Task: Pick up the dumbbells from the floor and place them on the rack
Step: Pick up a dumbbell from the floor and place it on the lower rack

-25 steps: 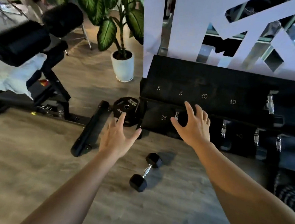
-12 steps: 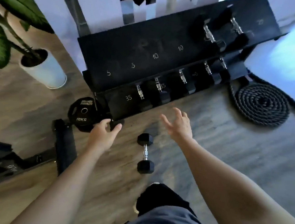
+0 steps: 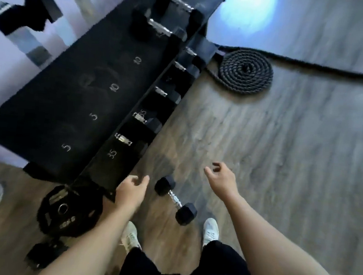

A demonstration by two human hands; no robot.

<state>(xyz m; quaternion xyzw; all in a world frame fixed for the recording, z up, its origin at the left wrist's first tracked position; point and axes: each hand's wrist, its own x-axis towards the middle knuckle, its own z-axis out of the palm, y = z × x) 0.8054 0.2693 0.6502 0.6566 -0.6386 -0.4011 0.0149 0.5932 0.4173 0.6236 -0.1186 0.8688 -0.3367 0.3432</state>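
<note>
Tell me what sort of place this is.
Most likely a gym or home workout room. A black dumbbell rack marked with weight numbers holds several dumbbells, a small dumbbell lies on the wood floor, a weight plate rests nearby, and a coiled battle rope sits beyond.

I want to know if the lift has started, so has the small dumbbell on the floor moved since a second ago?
No. The dumbbell lies on the floor just off the rack's near corner beside the 10 kg plate, as before; only the camera turned.
</note>
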